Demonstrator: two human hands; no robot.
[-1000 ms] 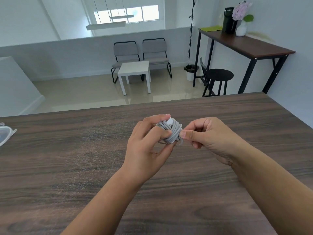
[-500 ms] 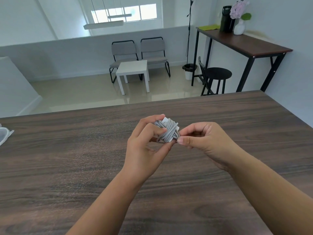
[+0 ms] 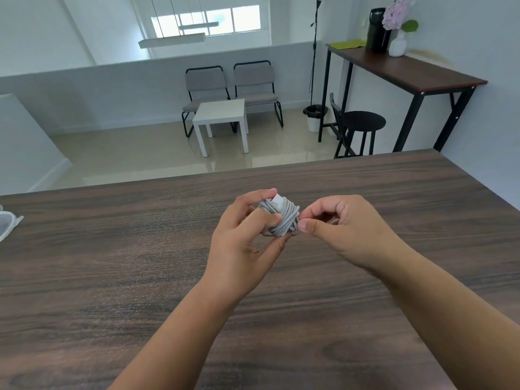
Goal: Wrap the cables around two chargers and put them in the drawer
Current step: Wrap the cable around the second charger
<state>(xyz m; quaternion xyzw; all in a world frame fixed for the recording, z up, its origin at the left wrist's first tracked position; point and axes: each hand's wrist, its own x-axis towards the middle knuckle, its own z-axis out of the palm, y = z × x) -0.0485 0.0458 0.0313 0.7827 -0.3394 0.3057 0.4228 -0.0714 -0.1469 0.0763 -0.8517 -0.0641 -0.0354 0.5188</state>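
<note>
Left hand [image 3: 247,237] grips the white charger wound in grey cable [image 3: 281,218], coils running upright; right hand [image 3: 346,229] pinches the cable's end above the dark wood-grain desk [image 3: 112,277].

- charger [image 3: 277,199]: white, wrapped in light grey cable [image 3: 284,219]
- table [image 3: 112,277]: dark brown, streaky wood grain
- side table [image 3: 221,111] at 12 o'clock: white
- two chairs [image 3: 254,80] behind it: grey seats, black frames
- stool [image 3: 363,121] at 1 o'clock: black
- high table [image 3: 408,70] at 2 o'clock: dark brown top, black legs
- flowers [image 3: 394,11]: pale pink, in white vase [image 3: 397,46]
</note>
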